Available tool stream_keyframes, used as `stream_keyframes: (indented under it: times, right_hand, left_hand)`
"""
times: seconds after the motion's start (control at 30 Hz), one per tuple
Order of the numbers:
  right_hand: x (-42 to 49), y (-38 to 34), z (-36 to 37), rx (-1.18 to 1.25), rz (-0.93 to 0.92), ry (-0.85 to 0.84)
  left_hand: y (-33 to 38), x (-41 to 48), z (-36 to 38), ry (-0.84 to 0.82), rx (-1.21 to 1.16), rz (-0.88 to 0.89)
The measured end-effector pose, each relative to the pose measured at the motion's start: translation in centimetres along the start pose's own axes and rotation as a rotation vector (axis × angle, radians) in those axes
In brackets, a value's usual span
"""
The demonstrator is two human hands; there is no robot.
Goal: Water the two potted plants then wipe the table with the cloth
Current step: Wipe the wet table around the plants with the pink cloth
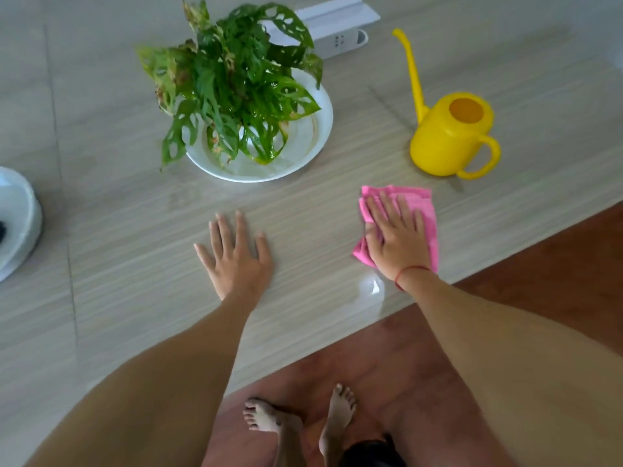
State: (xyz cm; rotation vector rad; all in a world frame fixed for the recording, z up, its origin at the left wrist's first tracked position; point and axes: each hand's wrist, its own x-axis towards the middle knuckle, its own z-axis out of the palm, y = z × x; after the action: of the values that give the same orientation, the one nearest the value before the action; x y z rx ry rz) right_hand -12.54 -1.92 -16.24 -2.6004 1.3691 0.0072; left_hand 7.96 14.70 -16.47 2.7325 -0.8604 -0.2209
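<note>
A green leafy plant (232, 85) stands in a white saucer (303, 153) at the middle back of the grey table (135, 230). A second white pot (17, 217) is cut off by the left edge. The yellow watering can (451, 136) stands upright at the right, spout pointing away. My right hand (394, 234) lies flat on the pink cloth (426, 210), pressing it on the table in front of the can. My left hand (236, 254) rests flat on the bare table, fingers spread, holding nothing.
A white power strip (340, 42) lies behind the plant at the table's far side. A small wet patch (371, 288) shines near the front edge by my right wrist. The table edge runs diagonally; brown floor (539, 264) and my bare feet are below.
</note>
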Motion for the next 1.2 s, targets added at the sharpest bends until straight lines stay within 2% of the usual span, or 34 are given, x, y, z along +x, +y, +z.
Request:
stream_keyframes:
  times: [0.1, 0.23, 0.37, 0.53, 0.63, 0.77, 1.0, 1.1, 1.2]
  right_hand:
    - [0.4, 0.0, 0.6, -0.009, 0.121, 0.055]
    - [0.4, -2.8, 1.3, 0.021, 0.256, 0.022]
    - [0.1, -8.7, 2.0, 0.003, 0.093, -0.013]
    - [0.3, -16.4, 2.9, 0.013, -0.063, -0.054]
    - [0.8, -21.0, 3.8, 0.01, -0.123, -0.065]
    - [2.7, -27.1, 4.9, 0.072, -0.124, -0.049]
    - [8.0, -35.7, 5.9, 0.116, -0.043, -0.033]
    - [9.3, -39.3, 6.5, 0.109, -0.139, -0.062]
    - [8.0, -41.9, 6.9, 0.1, -0.32, -0.082]
  left_hand:
    - [0.0, 0.6, 0.6, 0.01, 0.015, -0.01]
    - [-0.3, 0.4, 0.5, -0.012, -0.013, 0.028]
    - [-2.8, 0.5, -1.3, 0.031, -0.145, 0.111]
    - [-12.1, 2.9, -4.6, 0.144, -0.084, -0.101]
    - [-17.5, 5.0, -6.8, 0.159, -0.048, -0.196]
    - [-22.5, 7.1, -8.3, 0.125, -0.052, -0.224]
    - [-24.3, 7.4, -7.1, 0.165, -0.039, -0.189]
    - [-24.6, 7.7, -7.1, 0.181, -0.04, -0.19]
    - [-24.9, 7.9, -6.9, 0.189, -0.044, -0.177]
